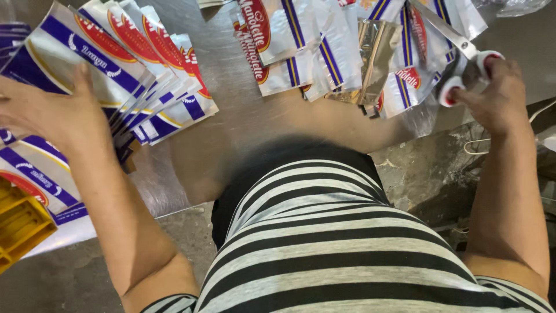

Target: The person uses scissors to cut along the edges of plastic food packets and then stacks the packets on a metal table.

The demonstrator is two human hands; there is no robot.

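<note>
My right hand [497, 95] holds a pair of scissors [463, 49] with white and red handles. My fingers are curled into the two loops, and the shiny blades point up and away, over a messy heap of cut foil packets [330, 52] on the grey metal worktop [231, 122]. I cannot count the packets in this heap well, because they lie on top of each other, but I see at least six.

My left hand [49, 113] is spread flat, with the palm down, on a fan of whole packets [127, 64]. It presses on them and does not grip them. These packets are silver with blue stripes and red ovals. I count about six in the fan. More of the same kind lie under my left arm, near a yellow plastic crate [17, 223] at the edge of the picture.

To do this well, I think the left hand should slide just one packet free from the fan, so two do not stick together. I think the scissors should stay with the tips pointing away from my fingers, and the blades should open only when the packet is held tight

There is one pair of scissors and one crate
</note>
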